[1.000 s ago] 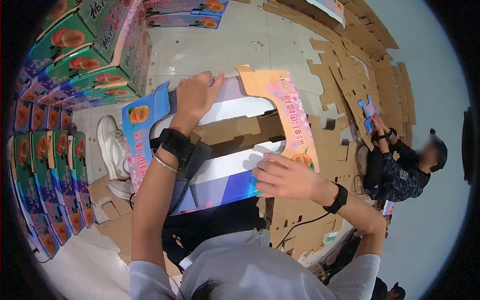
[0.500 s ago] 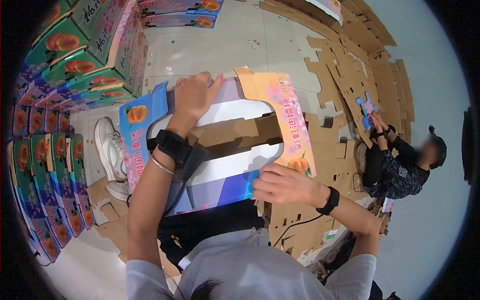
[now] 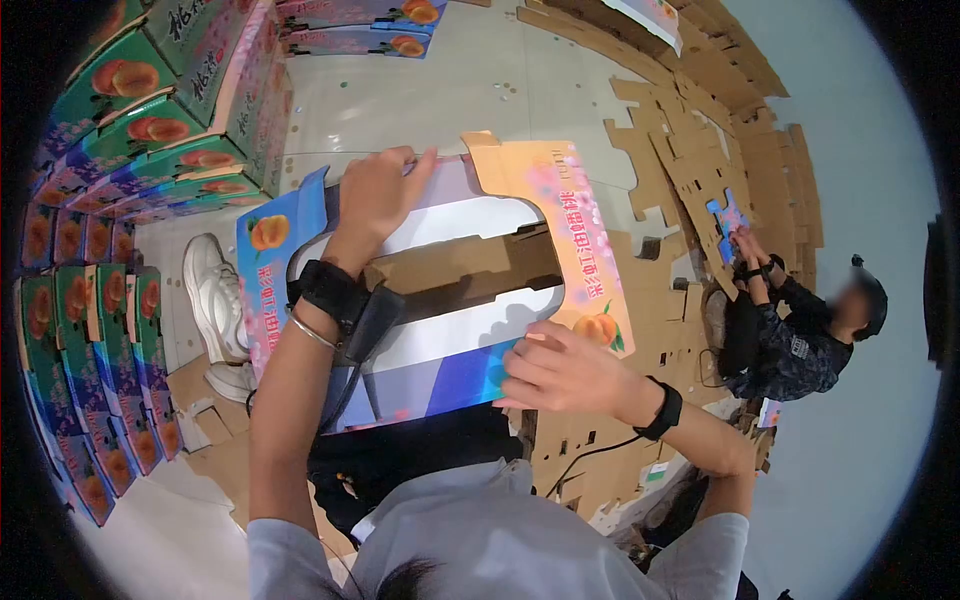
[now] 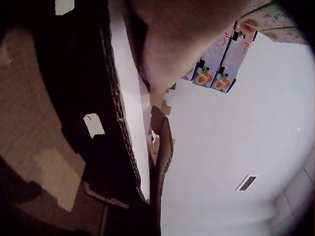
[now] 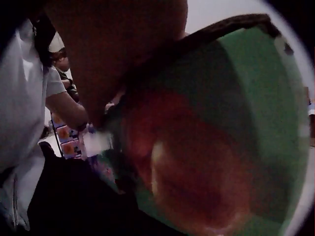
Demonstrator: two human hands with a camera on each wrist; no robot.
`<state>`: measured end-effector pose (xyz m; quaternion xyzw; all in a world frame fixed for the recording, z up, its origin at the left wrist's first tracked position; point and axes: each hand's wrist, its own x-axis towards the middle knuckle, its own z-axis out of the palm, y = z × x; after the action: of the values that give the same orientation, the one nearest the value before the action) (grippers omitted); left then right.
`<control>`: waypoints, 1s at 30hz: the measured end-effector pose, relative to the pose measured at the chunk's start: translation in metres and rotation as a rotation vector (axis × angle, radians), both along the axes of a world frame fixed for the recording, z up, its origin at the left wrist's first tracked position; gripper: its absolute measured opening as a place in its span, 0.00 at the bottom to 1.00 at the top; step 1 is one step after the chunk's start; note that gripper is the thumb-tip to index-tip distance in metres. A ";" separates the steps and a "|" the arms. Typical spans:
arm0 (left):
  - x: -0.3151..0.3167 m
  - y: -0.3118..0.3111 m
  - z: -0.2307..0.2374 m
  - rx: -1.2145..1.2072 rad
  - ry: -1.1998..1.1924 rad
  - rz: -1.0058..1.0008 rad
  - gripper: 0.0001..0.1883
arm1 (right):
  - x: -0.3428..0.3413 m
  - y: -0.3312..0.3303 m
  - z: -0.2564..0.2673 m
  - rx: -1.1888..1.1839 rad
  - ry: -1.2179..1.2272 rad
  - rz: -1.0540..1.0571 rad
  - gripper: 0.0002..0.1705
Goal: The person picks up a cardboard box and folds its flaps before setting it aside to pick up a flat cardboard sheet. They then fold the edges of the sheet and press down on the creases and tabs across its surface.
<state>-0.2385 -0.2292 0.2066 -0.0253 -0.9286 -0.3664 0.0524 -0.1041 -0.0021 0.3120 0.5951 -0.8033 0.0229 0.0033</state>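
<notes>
An open-topped printed cardboard box [image 3: 598,290] lies across the lap in the head view, blue on its left end and orange on its right, with white inner flaps around a brown opening. The left hand [image 3: 380,200] grips its far wall, fingers bent over the edge. At the near right edge, the right hand [image 3: 562,372] has its fingers curled over the wall. In the left wrist view the left hand [image 4: 177,44] touches the white-lined wall [image 4: 129,108]. A green panel with peach print [image 5: 268,98] fills much of the right wrist view, below the right hand [image 5: 118,54].
Stacks of printed boxes [image 3: 150,130] stand at the left, with more folded ones [image 3: 95,380] below them. Flattened brown cardboard [image 3: 650,300] covers the floor at the right, where another person [image 3: 795,350] sits handling a blue piece. A white shoe [image 3: 210,295] is beside the box.
The right hand's fingers, straighter a second ago, have curled onto the near wall. The box and both hands have shifted slightly left in the head view; the left hand keeps its hold.
</notes>
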 end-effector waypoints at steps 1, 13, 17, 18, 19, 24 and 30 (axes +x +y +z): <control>0.000 -0.001 0.000 0.001 0.000 0.000 0.23 | 0.000 -0.001 0.000 0.001 0.000 0.000 0.13; -0.001 -0.004 0.002 -0.032 -0.043 -0.051 0.24 | -0.006 0.006 0.001 -0.093 -0.066 0.072 0.10; -0.003 0.000 -0.006 -0.022 0.017 -0.037 0.24 | -0.007 0.002 0.000 -0.155 -0.037 0.005 0.11; -0.002 0.001 -0.004 -0.012 0.071 -0.016 0.24 | -0.006 0.001 0.000 -0.100 -0.060 -0.004 0.12; -0.001 0.002 -0.001 -0.011 0.072 -0.016 0.24 | -0.006 0.001 0.001 -0.098 -0.060 -0.004 0.12; 0.000 0.002 0.001 -0.035 0.004 -0.031 0.24 | -0.004 0.002 -0.001 -0.110 -0.221 0.012 0.14; 0.002 0.003 0.001 -0.024 0.006 0.021 0.23 | -0.003 -0.001 0.012 -0.210 -0.512 -0.035 0.12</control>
<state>-0.2365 -0.2259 0.2074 -0.0171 -0.9330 -0.3547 0.0588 -0.1073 -0.0031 0.3241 0.5523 -0.7815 0.2554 -0.1378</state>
